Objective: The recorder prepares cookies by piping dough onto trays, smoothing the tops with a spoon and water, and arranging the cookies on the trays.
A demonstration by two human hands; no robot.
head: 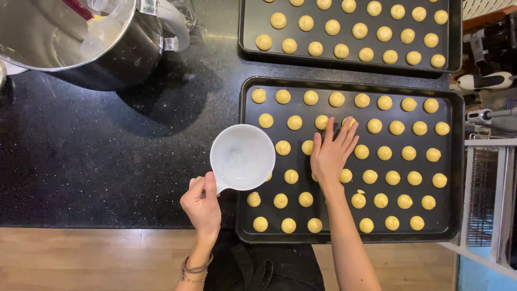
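Our left hand (202, 203) pinched a white cup's (242, 157) handle; our right hand (329, 153) lay spread over dough balls (294, 123) on the tray (242, 215)

Left hand (202, 203) sits near and left of centre, fingers curled shut with the thumb on top, wrist straight, thin bands round the wrist. Right hand (331, 151) reaches farther out, palm down and flat, fingers (344, 132) extended and slightly spread, pointing far and a bit right. Both forearms come up bare from the near edge, right arm angling left toward its hand.
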